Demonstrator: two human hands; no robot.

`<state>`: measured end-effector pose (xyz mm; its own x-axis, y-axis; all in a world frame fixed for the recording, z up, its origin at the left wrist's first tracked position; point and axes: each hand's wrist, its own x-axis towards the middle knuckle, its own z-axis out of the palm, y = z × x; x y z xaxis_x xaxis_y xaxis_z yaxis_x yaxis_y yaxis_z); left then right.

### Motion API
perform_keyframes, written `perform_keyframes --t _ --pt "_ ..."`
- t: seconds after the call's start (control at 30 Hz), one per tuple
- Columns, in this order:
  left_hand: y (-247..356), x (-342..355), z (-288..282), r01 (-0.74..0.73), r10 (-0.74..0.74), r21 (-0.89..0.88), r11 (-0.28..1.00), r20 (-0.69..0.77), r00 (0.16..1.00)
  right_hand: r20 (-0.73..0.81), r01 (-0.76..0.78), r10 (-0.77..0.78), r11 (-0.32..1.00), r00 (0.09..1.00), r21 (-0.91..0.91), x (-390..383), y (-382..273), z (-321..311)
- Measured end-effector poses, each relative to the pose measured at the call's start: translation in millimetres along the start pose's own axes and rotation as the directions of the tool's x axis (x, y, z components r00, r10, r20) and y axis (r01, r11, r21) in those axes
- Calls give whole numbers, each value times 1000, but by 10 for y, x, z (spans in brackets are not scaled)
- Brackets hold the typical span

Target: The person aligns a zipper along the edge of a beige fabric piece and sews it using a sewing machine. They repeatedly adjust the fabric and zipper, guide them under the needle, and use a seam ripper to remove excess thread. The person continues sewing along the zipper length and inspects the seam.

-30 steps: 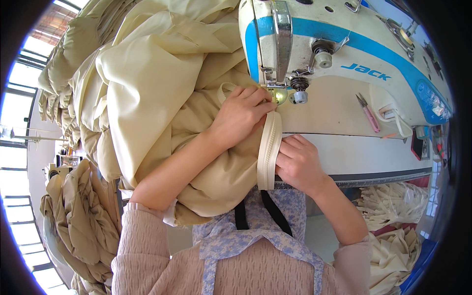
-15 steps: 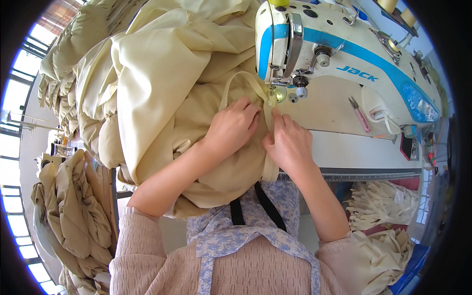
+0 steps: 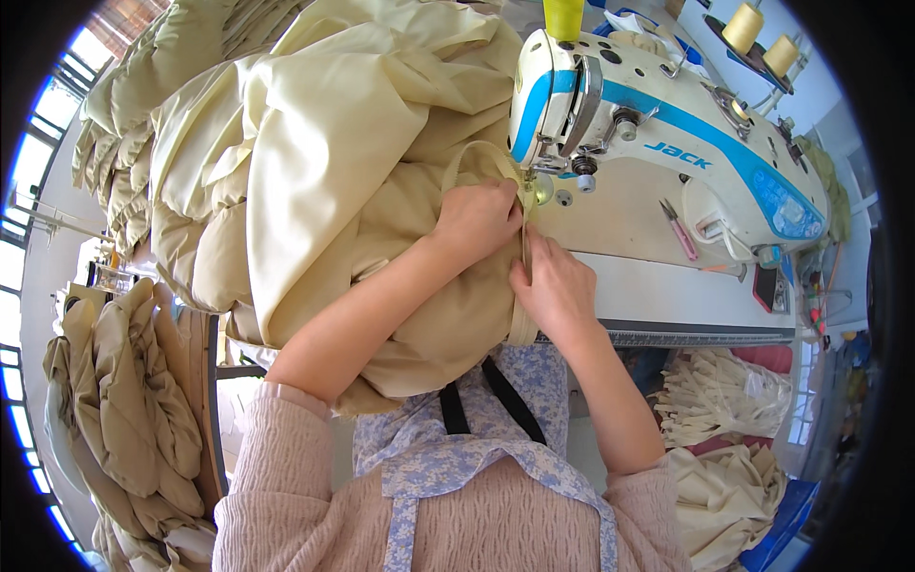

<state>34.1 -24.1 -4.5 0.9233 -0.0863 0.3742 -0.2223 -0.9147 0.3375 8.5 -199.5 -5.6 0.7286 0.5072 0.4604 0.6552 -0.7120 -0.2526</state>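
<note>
A large cream padded garment (image 3: 315, 162) lies bunched to the left of the white and blue sewing machine (image 3: 620, 91). Its beige zipper tape (image 3: 477, 153) arches up in a loop beside the needle area and runs down the garment's right edge. My left hand (image 3: 479, 221) is closed, knuckles up, pressing the fabric and tape edge just in front of the presser foot. Lower down the same edge, my right hand (image 3: 556, 289) pinches the zipper tape between thumb and fingers. Both hands hide their exact fingertip contact.
Pink-handled snips (image 3: 680, 231) lie on the machine bed right of the needle. A ruler strip (image 3: 667, 337) runs along the table's front edge. More padded garments (image 3: 129, 381) hang at left. Cream pieces in a plastic bag (image 3: 729, 396) sit below the table at right. Thread cones (image 3: 743, 29) stand behind.
My left hand has shifted right, closer to the zipper tape and needle. My right hand keeps its pinch in nearly the same place. The whole view has turned slightly.
</note>
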Motion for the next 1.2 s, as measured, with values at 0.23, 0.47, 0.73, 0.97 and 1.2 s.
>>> perform_keyframes --t 0.23,0.47,0.73,0.97,1.2 --pt "46 41 63 -38 34 97 995 44 998 198 3 27 989 980 -149 -67 -80 126" --pt "-52 273 257 29 -27 152 988 -13 1000 305 -40 73 993 950 -111 -42 -56 89" --pt "-412 819 393 130 -143 -92 987 -152 978 232 -67 77 996 970 -52 -76 -55 54" --pt "-337 350 -245 38 -44 -115 993 -48 998 186 -354 306 710 934 608 -201 25 -139" --pt "66 -1274 -1511 -327 336 -127 937 62 940 814 -815 205 361 543 453 -878 -28 -623"
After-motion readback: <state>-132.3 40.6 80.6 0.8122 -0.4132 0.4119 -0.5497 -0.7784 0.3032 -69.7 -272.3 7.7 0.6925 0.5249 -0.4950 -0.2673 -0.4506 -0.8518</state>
